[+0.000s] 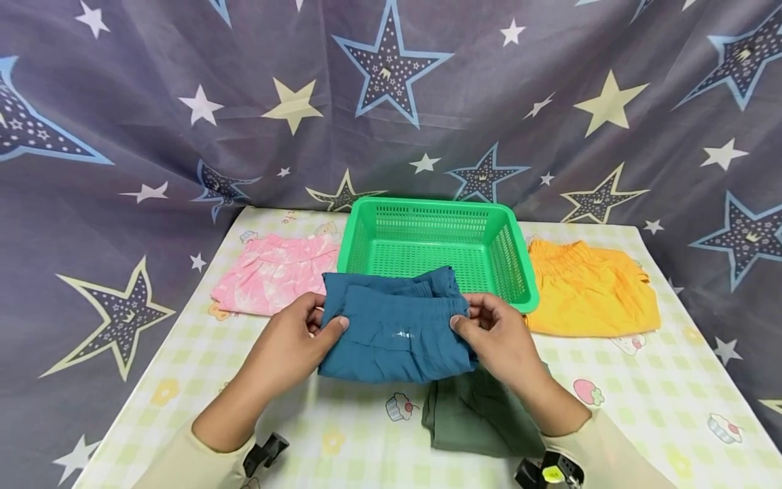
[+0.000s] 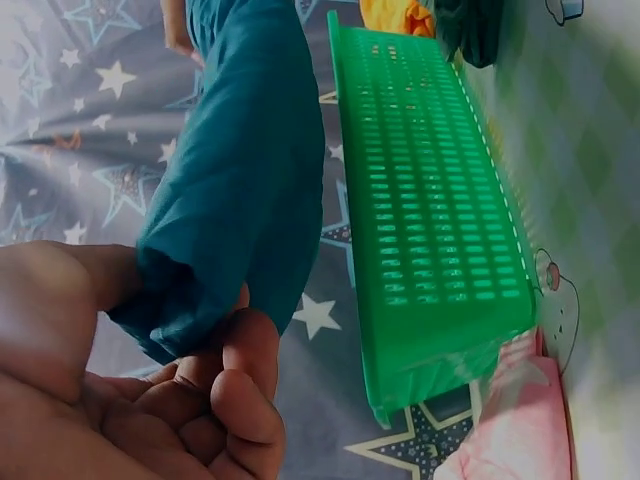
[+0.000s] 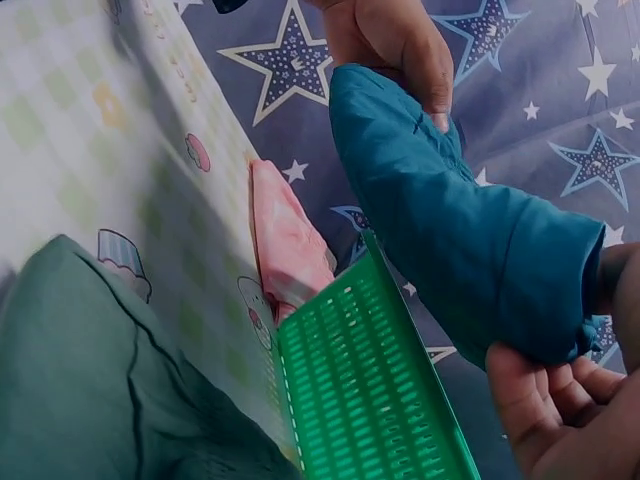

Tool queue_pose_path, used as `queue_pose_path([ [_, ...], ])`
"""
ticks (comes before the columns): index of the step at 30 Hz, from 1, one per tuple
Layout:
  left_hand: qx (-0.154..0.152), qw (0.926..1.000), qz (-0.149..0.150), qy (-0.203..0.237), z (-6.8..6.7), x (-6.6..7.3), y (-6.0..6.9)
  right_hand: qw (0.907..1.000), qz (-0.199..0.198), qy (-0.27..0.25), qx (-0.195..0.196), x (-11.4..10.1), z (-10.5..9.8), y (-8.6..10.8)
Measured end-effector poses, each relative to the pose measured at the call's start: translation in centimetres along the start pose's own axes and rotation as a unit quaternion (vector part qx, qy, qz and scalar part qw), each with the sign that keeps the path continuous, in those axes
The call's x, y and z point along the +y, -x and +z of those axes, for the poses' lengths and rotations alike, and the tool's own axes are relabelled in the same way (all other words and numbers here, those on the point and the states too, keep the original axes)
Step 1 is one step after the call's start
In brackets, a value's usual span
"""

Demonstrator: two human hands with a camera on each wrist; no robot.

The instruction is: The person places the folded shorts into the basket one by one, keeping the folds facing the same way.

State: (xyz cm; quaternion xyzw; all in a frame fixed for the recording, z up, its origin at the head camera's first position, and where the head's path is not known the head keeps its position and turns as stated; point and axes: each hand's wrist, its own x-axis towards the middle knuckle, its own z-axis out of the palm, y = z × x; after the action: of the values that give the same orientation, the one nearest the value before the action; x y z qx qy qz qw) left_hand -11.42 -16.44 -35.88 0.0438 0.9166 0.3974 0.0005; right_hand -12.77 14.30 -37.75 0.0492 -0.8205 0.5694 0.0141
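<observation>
Folded blue shorts (image 1: 391, 350) with a gathered elastic waistband and a small white mark hang in the air between both hands. At their left edge, the left hand (image 1: 299, 339) pinches the cloth, thumb in front and fingers behind. The right hand (image 1: 501, 336) grips the opposite edge the same way. Seen from the left wrist, the folded blue cloth (image 2: 240, 170) is lifted above the tabletop. A green plastic basket (image 1: 427, 205) stands just beyond the shorts, which hide part of its front. Below the right forearm lies a folded dark green garment (image 1: 476, 421), partly covered.
Pink patterned shorts (image 1: 277, 275) lie left of the basket, and orange shorts (image 1: 589, 292) lie to its right. The table has a checked cloth (image 1: 201, 380) with printed cupcakes and flowers. A star-patterned curtain (image 1: 232, 61) hangs behind the table.
</observation>
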Motion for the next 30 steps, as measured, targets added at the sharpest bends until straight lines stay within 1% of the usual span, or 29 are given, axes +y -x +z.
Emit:
queue_pose_path([
  [3, -0.005, 1.0, 0.001, 0.008, 0.4, 0.3, -0.6, 0.9999, 0.008, 0.01, 0.003, 0.2, -0.3, -0.5],
  [9, -0.031, 0.9994, 0.003, 0.012, 0.9, 0.6, -2.0, 0.9995, 0.027, 0.017, 0.005, 0.1, -1.1, -1.5],
  [12, -0.032, 0.9994, 0.004, 0.013, 1.1, 0.6, -2.9, 0.9993, 0.032, 0.019, 0.006, 0.1, -1.6, -2.2],
  [15, -0.034, 0.9989, 0.01, 0.031, 1.2, 0.8, -3.8, 0.999, 0.038, 0.023, 0.006, 0.0, -2.0, -2.7],
  [19, -0.039, 0.9978, 0.009, 0.052, 1.4, 1.3, -4.8, 0.9983, 0.055, 0.017, 0.006, 0.1, -2.6, -3.6],
  [21, -0.039, 0.998, 0.009, 0.049, 1.4, 1.6, -5.3, 0.998, 0.06, 0.016, 0.006, 0.1, -2.9, -4.0],
  [26, -0.037, 0.999, 0.012, 0.022, 1.1, 2.8, -6.9, 0.998, 0.059, 0.02, 0.003, -0.2, -3.6, -5.4],
  [30, -0.04, 0.9991, 0.003, 0.013, 0.9, 3.5, -8.3, 0.9978, 0.058, 0.03, 0.003, -0.6, -4.0, -6.7],
])
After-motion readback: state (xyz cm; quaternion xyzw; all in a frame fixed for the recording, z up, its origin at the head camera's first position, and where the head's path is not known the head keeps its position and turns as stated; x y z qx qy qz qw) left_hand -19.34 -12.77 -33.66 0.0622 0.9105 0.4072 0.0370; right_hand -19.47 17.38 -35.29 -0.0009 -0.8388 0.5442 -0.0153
